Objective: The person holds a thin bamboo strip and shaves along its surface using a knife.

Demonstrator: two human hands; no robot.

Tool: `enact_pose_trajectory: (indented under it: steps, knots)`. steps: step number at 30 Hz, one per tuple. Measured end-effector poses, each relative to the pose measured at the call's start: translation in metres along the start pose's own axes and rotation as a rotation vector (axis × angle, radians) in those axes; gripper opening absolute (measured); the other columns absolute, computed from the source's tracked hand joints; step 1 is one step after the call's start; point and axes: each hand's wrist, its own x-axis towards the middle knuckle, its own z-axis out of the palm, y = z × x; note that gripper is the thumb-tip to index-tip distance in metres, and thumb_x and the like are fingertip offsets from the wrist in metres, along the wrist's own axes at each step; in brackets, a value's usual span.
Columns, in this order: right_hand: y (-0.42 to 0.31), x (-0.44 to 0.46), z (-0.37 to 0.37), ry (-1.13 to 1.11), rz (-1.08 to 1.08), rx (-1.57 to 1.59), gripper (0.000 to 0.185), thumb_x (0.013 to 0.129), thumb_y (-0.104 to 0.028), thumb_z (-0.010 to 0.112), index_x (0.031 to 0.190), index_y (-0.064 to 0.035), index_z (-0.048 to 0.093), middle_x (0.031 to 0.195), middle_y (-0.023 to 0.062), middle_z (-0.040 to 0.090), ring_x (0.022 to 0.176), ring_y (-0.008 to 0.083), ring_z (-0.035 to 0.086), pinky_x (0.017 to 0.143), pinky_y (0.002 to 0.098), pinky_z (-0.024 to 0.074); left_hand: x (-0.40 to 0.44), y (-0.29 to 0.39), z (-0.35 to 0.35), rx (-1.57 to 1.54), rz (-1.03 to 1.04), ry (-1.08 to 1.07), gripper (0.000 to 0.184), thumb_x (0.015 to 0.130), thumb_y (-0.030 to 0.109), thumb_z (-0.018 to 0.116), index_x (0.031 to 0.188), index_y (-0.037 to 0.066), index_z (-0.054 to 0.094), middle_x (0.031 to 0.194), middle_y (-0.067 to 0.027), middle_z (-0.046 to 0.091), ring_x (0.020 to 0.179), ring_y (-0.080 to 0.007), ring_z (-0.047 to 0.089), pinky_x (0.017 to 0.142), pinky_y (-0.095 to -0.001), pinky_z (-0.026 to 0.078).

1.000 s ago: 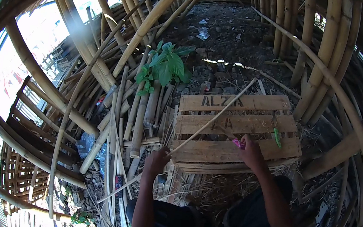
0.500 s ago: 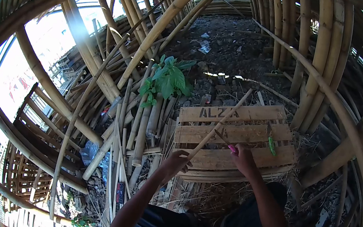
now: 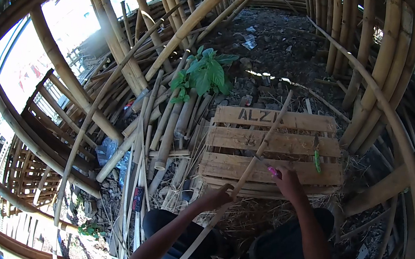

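A long, split bamboo strip (image 3: 245,180) slants across the slatted wooden crate (image 3: 228,135), its lower end extending over my lap. My left hand (image 3: 219,197) is closed around the strip just below the crate's near edge. In my right hand (image 3: 289,184) is the pink handle of a knife (image 3: 274,172). Its blade points left and meets the strip over the middle slats; whether it cuts in cannot be made out. A second knife, with a green handle (image 3: 317,161), rests on the right part of the crate.
Bamboo poles (image 3: 166,139) are piled to the left beside a leafy green plant (image 3: 204,76). Upright bamboo posts (image 3: 385,75) stand at right, crossed by a slanting pole (image 3: 368,83). Straw (image 3: 248,215) lies below the crate. A slatted rack (image 3: 33,179) stands far left.
The bamboo strip has slid toward my body, with its near end now across my lap. My left hand has moved right and nearer to me. The knife blade has come lower along the strip.
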Motion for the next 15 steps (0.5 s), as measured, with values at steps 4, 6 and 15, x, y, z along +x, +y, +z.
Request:
enact_pose_trajectory:
  steps: [4, 6, 15]
  knots:
    - [-0.001, 0.007, 0.009, 0.05, -0.01, 0.016, 0.021, 0.074, -0.005, 0.062, 0.093, 0.0032, 0.057, 0.084, 0.0189, 0.057, 0.082, 0.0353, 0.056, 0.072, 0.0435, 0.0441, -0.018, 0.0, -0.02, 0.065, 0.023, 0.036, 0.037, 0.091, 0.02, 0.053, 0.122, 0.004, 0.041, 0.096, -0.015, 0.064, 0.09, -0.0228, 0.063, 0.074, -0.0329, 0.048]
    - [-0.002, 0.01, 0.012, 0.052, -0.05, 0.031, 0.021, 0.074, -0.004, 0.062, 0.093, 0.0032, 0.057, 0.085, 0.0184, 0.057, 0.081, 0.0347, 0.057, 0.071, 0.0426, 0.0446, -0.024, -0.004, -0.042, 0.106, 0.084, 0.17, 0.034, 0.09, 0.022, 0.055, 0.117, 0.004, 0.046, 0.095, -0.015, 0.064, 0.085, -0.0209, 0.063, 0.072, -0.0323, 0.048]
    - [-0.048, 0.006, 0.032, 0.016, -0.131, 0.093, 0.021, 0.074, -0.002, 0.063, 0.094, 0.0015, 0.057, 0.084, 0.0153, 0.055, 0.076, 0.0315, 0.058, 0.066, 0.0379, 0.0463, -0.069, -0.164, -0.17, -0.093, -0.23, 0.27, 0.034, 0.088, 0.026, 0.058, 0.114, 0.005, 0.048, 0.089, -0.0071, 0.064, 0.07, -0.0136, 0.062, 0.059, -0.0253, 0.046]
